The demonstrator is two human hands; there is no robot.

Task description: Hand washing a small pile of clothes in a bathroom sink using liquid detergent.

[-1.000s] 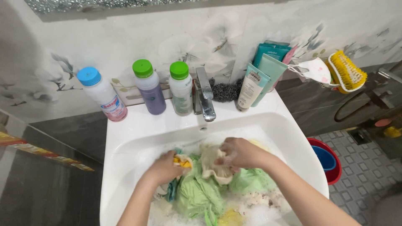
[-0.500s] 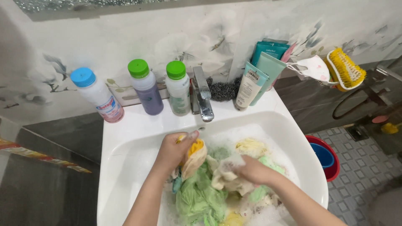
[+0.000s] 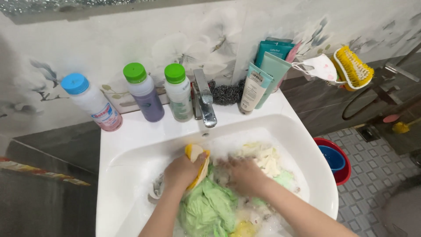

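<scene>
A white sink (image 3: 131, 145) carries everything here. Along its back ledge, from left to right, stand a white bottle with a blue cap (image 3: 91, 103), a purple bottle with a green cap (image 3: 144, 93), a pale bottle with a green cap (image 3: 179, 93), a chrome tap (image 3: 204, 99), a steel scourer (image 3: 226, 93) and two upright teal tubes (image 3: 261, 86) leaning close together at the right corner. The basin holds soapy water with wet laundry lying in it: green cloth (image 3: 208, 208) in the middle, cream cloth (image 3: 263, 156) toward the right wall, and foam around both.
</scene>
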